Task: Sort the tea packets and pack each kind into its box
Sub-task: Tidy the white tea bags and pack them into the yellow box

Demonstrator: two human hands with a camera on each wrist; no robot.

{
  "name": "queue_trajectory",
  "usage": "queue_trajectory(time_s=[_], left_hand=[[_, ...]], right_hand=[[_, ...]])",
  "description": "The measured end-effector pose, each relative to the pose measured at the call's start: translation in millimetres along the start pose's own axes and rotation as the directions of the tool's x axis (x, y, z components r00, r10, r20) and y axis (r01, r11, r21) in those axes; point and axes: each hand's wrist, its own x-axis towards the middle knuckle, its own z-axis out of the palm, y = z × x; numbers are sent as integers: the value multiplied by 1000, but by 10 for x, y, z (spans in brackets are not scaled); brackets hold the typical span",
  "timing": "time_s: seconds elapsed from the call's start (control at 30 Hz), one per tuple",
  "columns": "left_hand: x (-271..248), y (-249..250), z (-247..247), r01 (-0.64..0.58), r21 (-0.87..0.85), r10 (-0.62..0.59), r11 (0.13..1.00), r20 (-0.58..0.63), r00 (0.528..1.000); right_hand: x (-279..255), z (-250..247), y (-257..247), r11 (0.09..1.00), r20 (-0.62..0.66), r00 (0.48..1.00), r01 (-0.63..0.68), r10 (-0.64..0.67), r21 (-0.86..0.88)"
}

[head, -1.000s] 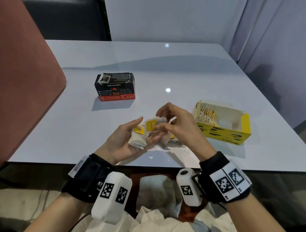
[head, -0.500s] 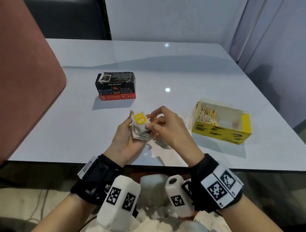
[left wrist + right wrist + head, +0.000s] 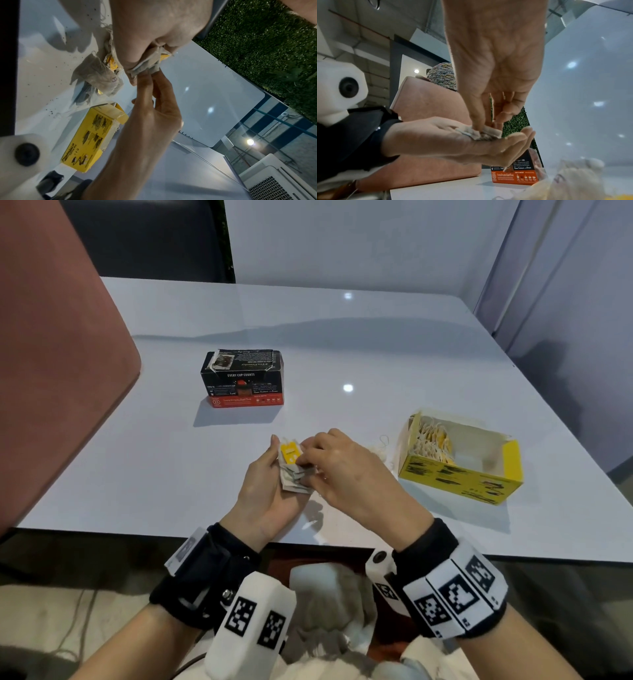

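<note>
My left hand [image 3: 270, 491] lies palm up near the table's [image 3: 342, 344] front edge, cupping a small stack of tea bags [image 3: 294, 470]; my right hand [image 3: 342, 470] pinches that stack from above. The open yellow box [image 3: 459, 470] sits to my right, the black box [image 3: 244, 378] further back on the left, with bare tabletop between them.

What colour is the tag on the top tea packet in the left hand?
Yellow tag, on the tea packets in the left hand; clearest in the head view.
</note>
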Motion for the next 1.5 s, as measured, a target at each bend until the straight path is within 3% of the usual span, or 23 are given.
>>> queue_trajectory(time_s=[0.1,0.23,0.6,0.73,0.83,0.9,1.03,1.13,1.2,1.3,1.5], left_hand=[[-1,-9,-13,19,25,-19,999,-21,1000],[-27,21,-17,43,56,-44,997,6,999],[-105,50,69,60,159,-62,986,7,998],[-141,95,65,106,150,-110,983,15,994],[-208,143,60,146,192,-158,970,52,986],[-247,167,35,149,174,-165,973,81,983],[-303,212,-171,53,208,-63,977,44,997],[-347,278,-360,67,250,-67,966,-7,998],[-383,318,-454,77,279,-64,957,-55,996],[-387,320,-516,48,302,-23,952,-84,996],[-261,196,-404,68,329,-44,942,-80,996]], right_hand=[[8,-34,-11,995,29,999,24,-21,-102],[17,-106,-9,997,-10,1000,12,-13,-79],[-34,-20,-46,993,28,997,72,-70,-91],[-40,-24,-92,989,-69,993,90,-98,-120],[-42,-21,-121,964,-215,972,33,-92,-265],[-32,22,-186,941,-272,948,67,-164,-333],[-60,166,-267,950,-184,954,189,-238,-247],[-65,54,-105,988,-21,988,150,-150,31],[-59,-89,134,1000,33,999,12,-12,-26],[-104,-239,459,968,-13,970,-244,244,-65],[-81,1,462,897,11,897,-441,441,-5]])
